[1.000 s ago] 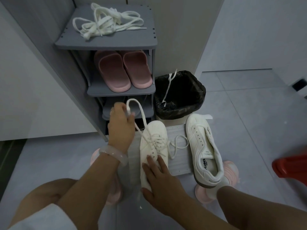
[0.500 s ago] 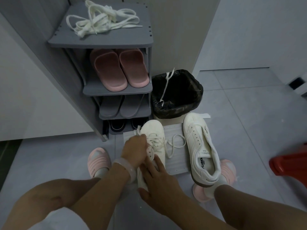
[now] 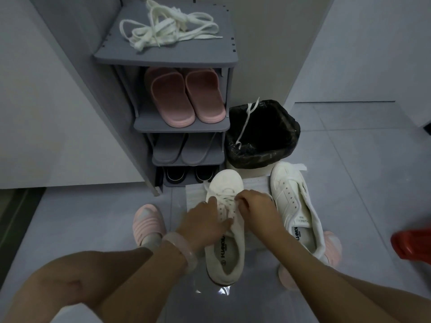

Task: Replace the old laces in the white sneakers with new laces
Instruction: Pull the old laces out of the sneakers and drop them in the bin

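Note:
Two white sneakers stand on a white sheet [image 3: 194,194] on the floor. The left sneaker [image 3: 225,180] still has a white lace [image 3: 225,191] through its front eyelets. My left hand [image 3: 203,223] grips that sneaker's left side, thumb lying over the tongue. My right hand [image 3: 256,209] is over the eyelets with curled fingers pinching the lace. The right sneaker [image 3: 295,201] has bare eyelets. A bundle of white laces [image 3: 170,31] lies on top of the grey shoe rack [image 3: 163,55]. One lace [image 3: 247,120] hangs over the rim of the bin.
The black-lined bin [image 3: 263,136] stands just behind the sneakers. The rack holds pink slippers [image 3: 184,99], grey slippers and dark shoes. My feet in pink slippers [image 3: 148,221] flank the sneakers. A red object [image 3: 411,243] sits at the right edge.
My left hand came down from holding a lace loop high and now grips the sneaker's side. My right hand moved from the heel up to the lace at the eyelets.

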`<state>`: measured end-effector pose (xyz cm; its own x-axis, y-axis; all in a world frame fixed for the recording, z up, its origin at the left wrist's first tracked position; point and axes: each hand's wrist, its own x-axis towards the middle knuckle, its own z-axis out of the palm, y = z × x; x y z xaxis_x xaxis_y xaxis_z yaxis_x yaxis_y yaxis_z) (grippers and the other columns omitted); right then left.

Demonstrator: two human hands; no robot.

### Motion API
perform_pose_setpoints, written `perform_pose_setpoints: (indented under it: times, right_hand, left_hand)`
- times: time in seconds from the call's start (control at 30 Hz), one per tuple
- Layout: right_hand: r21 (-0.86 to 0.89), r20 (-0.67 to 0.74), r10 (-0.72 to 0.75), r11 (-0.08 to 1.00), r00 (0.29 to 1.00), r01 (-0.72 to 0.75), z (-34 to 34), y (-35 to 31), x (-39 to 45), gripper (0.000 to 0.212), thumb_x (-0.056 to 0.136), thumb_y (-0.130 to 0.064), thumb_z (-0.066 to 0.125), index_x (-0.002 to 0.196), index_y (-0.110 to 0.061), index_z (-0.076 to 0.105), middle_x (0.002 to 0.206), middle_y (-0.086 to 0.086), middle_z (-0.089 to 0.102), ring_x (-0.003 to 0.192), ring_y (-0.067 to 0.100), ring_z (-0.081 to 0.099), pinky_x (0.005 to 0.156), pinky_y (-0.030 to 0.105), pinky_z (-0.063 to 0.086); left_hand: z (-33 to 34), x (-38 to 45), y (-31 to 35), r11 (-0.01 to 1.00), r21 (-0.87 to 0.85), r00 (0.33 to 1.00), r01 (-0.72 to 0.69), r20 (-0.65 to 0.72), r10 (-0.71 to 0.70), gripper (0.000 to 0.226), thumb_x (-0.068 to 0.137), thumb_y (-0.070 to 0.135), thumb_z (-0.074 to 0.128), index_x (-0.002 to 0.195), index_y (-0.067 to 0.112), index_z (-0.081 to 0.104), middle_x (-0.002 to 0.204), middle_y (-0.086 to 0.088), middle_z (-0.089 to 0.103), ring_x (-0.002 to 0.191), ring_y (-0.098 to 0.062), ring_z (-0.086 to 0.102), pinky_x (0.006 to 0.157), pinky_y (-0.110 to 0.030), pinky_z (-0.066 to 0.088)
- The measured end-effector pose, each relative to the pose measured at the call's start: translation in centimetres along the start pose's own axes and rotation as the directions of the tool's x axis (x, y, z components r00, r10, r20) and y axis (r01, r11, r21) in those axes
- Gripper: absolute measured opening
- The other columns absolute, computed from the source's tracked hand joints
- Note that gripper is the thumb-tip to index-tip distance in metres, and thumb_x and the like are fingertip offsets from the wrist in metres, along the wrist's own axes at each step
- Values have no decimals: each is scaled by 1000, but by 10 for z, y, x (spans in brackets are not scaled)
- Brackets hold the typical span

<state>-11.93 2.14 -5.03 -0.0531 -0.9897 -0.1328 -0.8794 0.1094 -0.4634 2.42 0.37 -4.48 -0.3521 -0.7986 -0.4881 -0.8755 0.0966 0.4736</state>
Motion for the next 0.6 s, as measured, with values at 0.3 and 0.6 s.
perform_pose_setpoints:
  times: [0.3, 0.6]
  right_hand:
    - [-382, 143, -3, 922, 990, 58, 19, -33, 7, 29, 92, 1, 38, 119, -4, 45, 119, 14, 52, 115, 29, 45, 83, 34, 45]
    - [247, 391, 213, 913, 895, -325, 0, -13, 27, 25, 85, -14, 55, 64, -2, 57, 61, 7, 54, 56, 14, 50, 56, 23, 41]
  left_hand:
    - [-9, 2, -1, 997, -70, 999, -30, 38, 33, 30, 91, 18, 46, 116, 3, 38, 107, -17, 56, 96, -31, 55, 66, -27, 32]
    - [15, 8, -4, 993, -23, 992, 115, -53, -116, 31, 96, 16, 37, 125, 6, 33, 117, -15, 51, 103, -31, 55, 77, -34, 40]
